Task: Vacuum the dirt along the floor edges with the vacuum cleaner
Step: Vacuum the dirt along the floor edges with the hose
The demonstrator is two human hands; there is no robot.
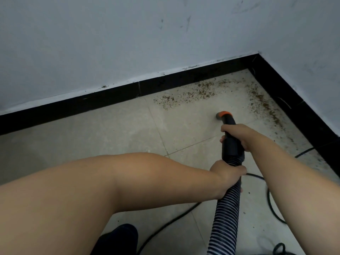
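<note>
**Corner of a tiled floor, nozzle short of the dirt**

Pale floor tiles (128, 129) run to a black skirting board (92, 103) under scuffed white walls (128, 34), which meet in a corner at the upper right. Brown dirt (193, 92) lies scattered in a band along the far skirting, and a second streak (265, 105) follows the right-hand skirting down from the corner.

The vacuum nozzle (223, 115), orange-collared, sits low over bare tile, apparently touching it, between the two bands and clear of both. The far band lies ahead and to the left of it; the right streak lies just to its right. The long axis of the black tube (232, 142) points up the frame toward the corner.

The right hand (237, 137) is nearer the nozzle, fingers wrapped round the tube. The left hand (226, 173) grips farther back, closed round the top of the ribbed hose (224, 218), which trails toward the bottom edge.

A black cable (268, 199) loops over the tiles at lower right, and a dark shoe (119, 236) shows at the bottom.

A short push forward along the tube's axis should bring the nozzle onto the dirt
</note>
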